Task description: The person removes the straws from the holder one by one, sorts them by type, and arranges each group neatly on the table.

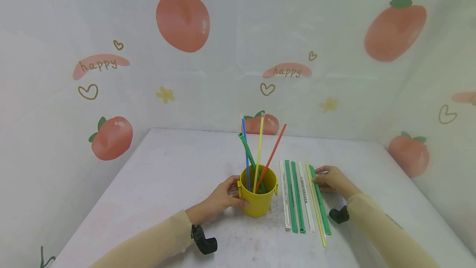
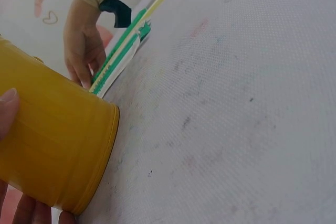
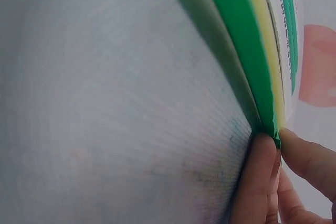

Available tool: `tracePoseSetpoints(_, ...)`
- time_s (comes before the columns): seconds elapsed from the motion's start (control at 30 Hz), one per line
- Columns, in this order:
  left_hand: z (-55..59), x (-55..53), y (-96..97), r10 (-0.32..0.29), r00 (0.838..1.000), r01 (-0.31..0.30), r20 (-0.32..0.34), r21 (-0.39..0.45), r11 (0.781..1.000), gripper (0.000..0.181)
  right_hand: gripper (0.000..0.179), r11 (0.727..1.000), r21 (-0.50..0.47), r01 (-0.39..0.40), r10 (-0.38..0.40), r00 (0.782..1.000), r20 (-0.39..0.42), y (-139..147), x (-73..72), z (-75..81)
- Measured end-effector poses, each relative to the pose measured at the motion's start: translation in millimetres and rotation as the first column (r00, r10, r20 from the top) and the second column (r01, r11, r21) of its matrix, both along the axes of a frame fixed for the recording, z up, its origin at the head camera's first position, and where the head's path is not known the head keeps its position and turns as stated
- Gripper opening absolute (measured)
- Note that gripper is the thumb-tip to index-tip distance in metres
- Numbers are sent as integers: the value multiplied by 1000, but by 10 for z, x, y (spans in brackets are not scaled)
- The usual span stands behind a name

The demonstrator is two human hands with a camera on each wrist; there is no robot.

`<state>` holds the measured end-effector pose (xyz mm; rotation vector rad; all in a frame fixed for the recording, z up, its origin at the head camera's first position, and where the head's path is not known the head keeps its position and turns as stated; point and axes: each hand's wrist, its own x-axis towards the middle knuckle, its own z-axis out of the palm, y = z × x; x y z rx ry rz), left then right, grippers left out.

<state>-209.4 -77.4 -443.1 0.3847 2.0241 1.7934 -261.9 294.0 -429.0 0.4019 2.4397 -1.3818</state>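
A small yellow bucket (image 1: 256, 206) stands upright on the table, its side gripped by my left hand (image 1: 219, 197), thumb in front and fingers behind. Leaning inside it are a blue straw (image 1: 245, 148), a yellow straw (image 1: 259, 148), a red straw (image 1: 273, 152) and a green-wrapped straw (image 1: 248, 150). To the right, my right hand (image 1: 334, 182) pinches the far end of another green-wrapped straw (image 1: 322, 206) between thumb and fingers. In the right wrist view that straw (image 3: 247, 45) angles up from the fingertips. A loose yellow straw (image 1: 317, 206) lies right beside it.
Left of these, white-wrapped straws (image 1: 305, 199) and green-wrapped straws (image 1: 291, 197) lie side by side, pointing away from me. The white tabletop (image 1: 178, 164) ends at a back curtain (image 1: 230, 61) printed with fruit. Each wrist wears a black device (image 1: 204, 241).
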Motion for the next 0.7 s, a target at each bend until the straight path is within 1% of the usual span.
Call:
tracePoseSetpoints(0.27, -7, -4, 0, -4, 1000, 4, -1, 0, 1000, 67, 49, 1000, -11, 22, -22, 1000, -3, -7, -6, -31)
tracePoseSetpoints(0.7, -14, -10, 4, -3, 1000, 3, 4, -1, 1000, 68, 49, 999, 16, 34, -34, 999, 3, 16, -28, -61)
